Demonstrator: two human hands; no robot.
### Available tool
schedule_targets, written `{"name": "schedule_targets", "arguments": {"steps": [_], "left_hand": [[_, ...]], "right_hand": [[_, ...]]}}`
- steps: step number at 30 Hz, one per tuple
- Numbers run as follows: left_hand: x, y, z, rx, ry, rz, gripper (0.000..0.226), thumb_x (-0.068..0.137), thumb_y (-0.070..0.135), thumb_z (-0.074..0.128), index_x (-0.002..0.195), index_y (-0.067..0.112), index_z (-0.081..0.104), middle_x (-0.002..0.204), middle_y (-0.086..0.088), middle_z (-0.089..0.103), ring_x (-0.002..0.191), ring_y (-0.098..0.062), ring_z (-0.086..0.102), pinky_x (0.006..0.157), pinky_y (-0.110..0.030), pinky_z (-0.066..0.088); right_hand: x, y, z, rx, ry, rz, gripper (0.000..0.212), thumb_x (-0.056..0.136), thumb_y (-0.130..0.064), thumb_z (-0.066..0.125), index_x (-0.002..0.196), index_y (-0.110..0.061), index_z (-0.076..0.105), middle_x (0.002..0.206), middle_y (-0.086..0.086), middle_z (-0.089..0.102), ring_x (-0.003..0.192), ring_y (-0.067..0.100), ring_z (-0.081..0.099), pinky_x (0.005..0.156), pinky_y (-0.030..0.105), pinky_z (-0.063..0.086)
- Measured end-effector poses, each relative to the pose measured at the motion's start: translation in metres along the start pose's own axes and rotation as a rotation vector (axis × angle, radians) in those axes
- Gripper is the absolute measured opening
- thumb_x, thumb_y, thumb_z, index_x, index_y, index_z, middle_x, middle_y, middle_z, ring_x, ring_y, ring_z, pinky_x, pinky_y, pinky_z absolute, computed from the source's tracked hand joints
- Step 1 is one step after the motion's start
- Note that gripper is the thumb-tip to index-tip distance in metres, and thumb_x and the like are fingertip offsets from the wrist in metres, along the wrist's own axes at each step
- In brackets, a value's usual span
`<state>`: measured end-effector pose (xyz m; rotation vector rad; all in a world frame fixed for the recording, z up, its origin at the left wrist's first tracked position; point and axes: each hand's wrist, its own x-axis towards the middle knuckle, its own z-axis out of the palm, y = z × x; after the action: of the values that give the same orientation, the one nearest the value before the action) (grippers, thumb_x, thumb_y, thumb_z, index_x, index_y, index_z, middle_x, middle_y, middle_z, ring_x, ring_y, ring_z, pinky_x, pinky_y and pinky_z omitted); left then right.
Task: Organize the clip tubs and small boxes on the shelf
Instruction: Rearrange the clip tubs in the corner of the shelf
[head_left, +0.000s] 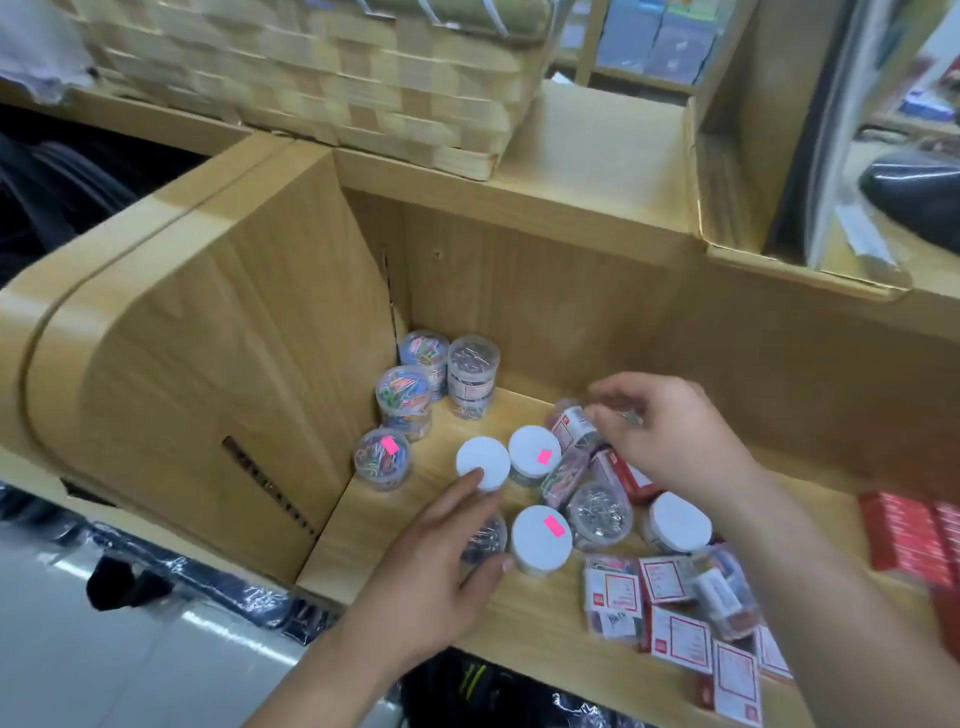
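Clear clip tubs stand stacked in the shelf's back left corner, one with a pink sticker in front of them. Loose white-lidded tubs sit mid-shelf. My left hand rests over a clear tub of metal clips, fingers around it, a fingertip touching a white lid. My right hand grips a tilted tub with a red-and-white label at the back. Small red-and-white boxes lie scattered at the front right.
The wooden shelf has a side panel on the left and a back wall. A woven basket sits on top. Red boxes are stacked at the far right. Dark packaged goods lie below the shelf.
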<state>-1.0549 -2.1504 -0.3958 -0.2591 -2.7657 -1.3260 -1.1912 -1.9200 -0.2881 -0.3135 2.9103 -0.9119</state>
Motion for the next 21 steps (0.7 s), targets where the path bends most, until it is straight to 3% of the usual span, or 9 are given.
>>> {"name": "schedule_targets", "arguments": {"steps": [3,6,8,11,15,21], "left_hand": [[-0.006,0.006,0.005,0.01,0.013,0.023,0.062,0.089,0.06,0.061,0.146,0.036,0.051,0.16,0.029,0.022,0.147,0.007,0.028,0.114,-0.027,0.04],[0.001,0.018,0.001,0.106,0.149,0.071,0.052,0.088,0.058,0.064,0.133,0.033,0.061,0.154,0.015,0.044,0.141,0.0,0.042,0.102,-0.023,0.045],[0.02,0.028,-0.001,0.143,0.195,0.099,0.044,0.09,0.049,0.064,0.127,0.026,0.065,0.145,0.006,0.055,0.132,-0.012,0.053,0.1,-0.028,0.048],[0.064,0.041,-0.001,0.161,0.112,0.108,0.041,0.092,0.035,0.064,0.129,0.017,0.067,0.138,0.002,0.061,0.125,-0.018,0.057,0.103,-0.027,0.045],[0.126,0.055,0.021,0.236,-0.03,0.168,0.037,0.091,0.025,0.062,0.126,0.014,0.067,0.13,-0.002,0.066,0.117,-0.026,0.061,0.1,-0.036,0.048],[0.169,0.059,0.052,0.381,-0.184,0.254,0.048,0.083,0.028,0.069,0.131,0.031,0.063,0.119,-0.002,0.065,0.106,-0.029,0.056,0.093,-0.042,0.049]], "right_hand": [[-0.023,0.008,-0.005,-0.034,0.034,0.019,0.017,0.084,-0.037,0.072,0.1,-0.031,0.074,0.086,-0.016,0.071,0.086,0.005,0.065,0.083,0.035,0.055],[-0.047,0.012,0.002,-0.081,-0.047,-0.029,0.009,0.075,-0.049,0.071,0.082,-0.046,0.066,0.081,-0.02,0.058,0.078,0.0,0.054,0.073,0.032,0.05],[-0.059,0.016,0.011,-0.172,-0.17,0.005,0.02,0.071,-0.054,0.073,0.088,-0.054,0.062,0.089,-0.02,0.051,0.087,0.002,0.052,0.075,0.031,0.048],[-0.072,0.025,0.031,-0.323,-0.182,-0.003,0.057,0.068,-0.055,0.076,0.122,-0.047,0.059,0.11,-0.017,0.049,0.108,0.01,0.056,0.08,0.033,0.052],[-0.079,0.03,0.038,-0.348,-0.112,-0.083,0.06,0.075,-0.047,0.073,0.131,-0.047,0.051,0.13,-0.022,0.055,0.118,0.007,0.056,0.08,0.029,0.049],[-0.099,0.039,0.004,-0.052,0.116,-0.013,0.057,0.066,-0.055,0.077,0.116,-0.054,0.049,0.104,-0.026,0.054,0.095,-0.002,0.059,0.074,0.028,0.051]]}}
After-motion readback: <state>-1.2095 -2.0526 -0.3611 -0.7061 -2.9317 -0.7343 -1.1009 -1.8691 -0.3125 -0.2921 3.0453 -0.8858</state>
